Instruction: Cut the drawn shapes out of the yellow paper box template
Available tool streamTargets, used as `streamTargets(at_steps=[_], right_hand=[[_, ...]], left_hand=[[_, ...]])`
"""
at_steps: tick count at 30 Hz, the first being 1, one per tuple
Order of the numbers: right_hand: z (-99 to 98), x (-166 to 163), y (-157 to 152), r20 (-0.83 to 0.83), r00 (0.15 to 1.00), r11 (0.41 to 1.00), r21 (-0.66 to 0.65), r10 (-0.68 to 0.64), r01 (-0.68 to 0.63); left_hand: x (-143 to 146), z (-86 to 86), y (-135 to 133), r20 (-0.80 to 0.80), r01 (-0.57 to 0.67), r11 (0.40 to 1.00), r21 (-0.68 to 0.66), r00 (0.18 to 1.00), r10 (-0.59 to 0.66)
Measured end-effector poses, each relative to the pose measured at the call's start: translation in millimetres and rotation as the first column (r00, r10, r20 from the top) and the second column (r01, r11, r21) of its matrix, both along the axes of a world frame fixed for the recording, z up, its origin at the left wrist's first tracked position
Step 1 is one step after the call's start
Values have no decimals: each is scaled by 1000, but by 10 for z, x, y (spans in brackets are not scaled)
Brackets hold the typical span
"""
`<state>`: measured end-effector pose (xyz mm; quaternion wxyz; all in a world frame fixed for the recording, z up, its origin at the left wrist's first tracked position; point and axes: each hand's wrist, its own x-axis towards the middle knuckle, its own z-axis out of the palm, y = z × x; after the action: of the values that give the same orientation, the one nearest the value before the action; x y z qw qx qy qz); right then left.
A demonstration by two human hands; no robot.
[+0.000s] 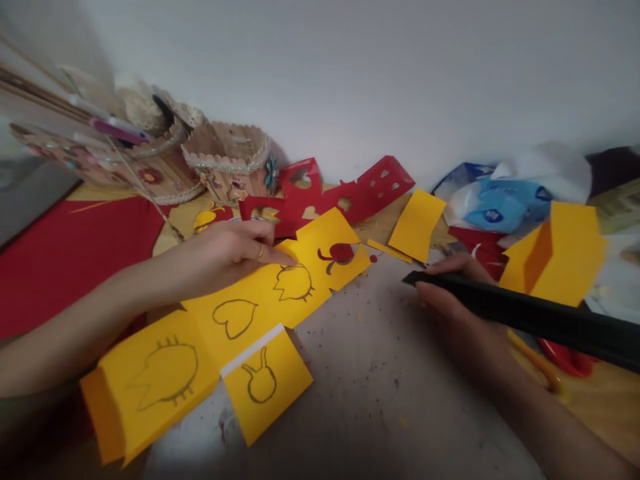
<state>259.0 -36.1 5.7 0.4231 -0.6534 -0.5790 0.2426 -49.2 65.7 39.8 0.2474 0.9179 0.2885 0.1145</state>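
Observation:
A long strip of folded yellow card point(240, 293) lies slantwise, bearing pencilled outlines of a heart and spiky shapes. Near its far right end is a cut-out opening with red showing through. My left hand point(235, 250), a ring on one finger, rests on its upper edge with the fingers apart, fingertips beside one outline. My right hand point(463, 320) is closed around a long black utility knife point(500, 303), its dark pointed tip off the card to the right. A flap of yellow card point(273, 393) with a drawn horned round shape juts toward me.
A greyish work mat point(360, 393) with specks lies beneath. Red card with cut-outs point(345, 197) leans by the wall. Decorated wooden-stick baskets point(227, 160) stand back left, red sheet point(75, 260) below. Yellow pieces point(417, 227) and a blue-white plastic packet point(507, 203) are at right.

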Motion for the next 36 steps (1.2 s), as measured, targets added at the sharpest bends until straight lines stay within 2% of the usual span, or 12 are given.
streamTargets(at_steps=[5,10,12,15,19,21,22,24,25,27,32,36], right_hand=[[5,-15,89,140,972,980,-94,186,-174],[15,-10,143,139,968,977,-60,211,-205],[-20,8,156,111,976,982,-44,188,-184],[-96,49,162,8,997,997,-28,74,-74],[-83,23,100,-37,994,983,152,-100,105],[6,-73,39,-17,994,970,216,-108,110],[60,-141,10,-2,997,977,201,-71,70],[153,-294,-24,56,982,979,96,178,-182],[181,-367,-23,60,951,951,46,302,-305],[182,-479,18,61,898,900,-33,435,-434],[0,-530,187,21,868,868,-42,496,-495],[-69,-492,214,14,863,862,-47,506,-505]], left_hand=[[23,-64,-67,28,16,999,-28,1000,-15],[220,-286,-178,142,75,997,-6,987,-74],[281,-337,-229,117,68,998,17,991,-70],[314,-359,-290,61,50,998,42,997,-53],[291,-375,-326,39,49,996,75,998,-52],[280,-396,-329,41,50,995,90,998,-54],[278,-406,-328,41,54,994,95,997,-58],[277,-422,-325,47,61,993,103,997,-66],[279,-427,-324,46,62,992,108,997,-67],[284,-427,-325,10,64,989,133,998,-66],[317,-400,-334,-134,93,968,235,989,-62],[341,-367,-325,-142,85,976,199,988,-57]])
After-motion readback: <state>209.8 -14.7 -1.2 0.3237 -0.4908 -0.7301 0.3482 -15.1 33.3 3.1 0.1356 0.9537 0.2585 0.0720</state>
